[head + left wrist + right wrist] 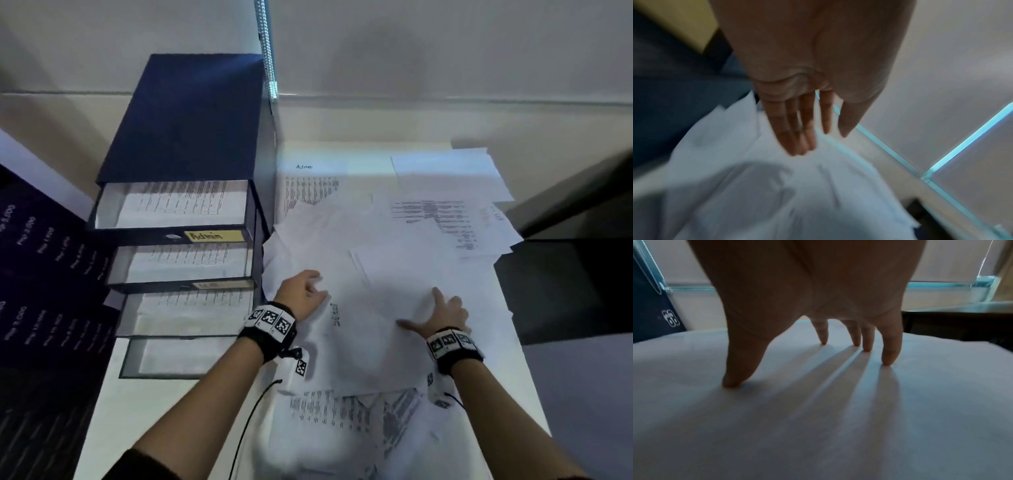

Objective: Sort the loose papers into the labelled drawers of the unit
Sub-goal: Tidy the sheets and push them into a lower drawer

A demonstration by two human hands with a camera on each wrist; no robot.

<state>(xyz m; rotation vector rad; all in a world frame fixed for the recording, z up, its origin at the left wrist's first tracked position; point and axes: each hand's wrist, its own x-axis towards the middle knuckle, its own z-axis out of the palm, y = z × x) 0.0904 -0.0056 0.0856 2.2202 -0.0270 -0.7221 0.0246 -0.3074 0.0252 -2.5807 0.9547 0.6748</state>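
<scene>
Four open drawers (178, 212) w/ printed sheets (181, 202) inside.

The loose papers (370, 329) are thin, matt white sheets. The drawer unit (185, 116) looks like matt dark-blue card, possibly cloth-covered. The table (113, 394) is smooth.
</scene>
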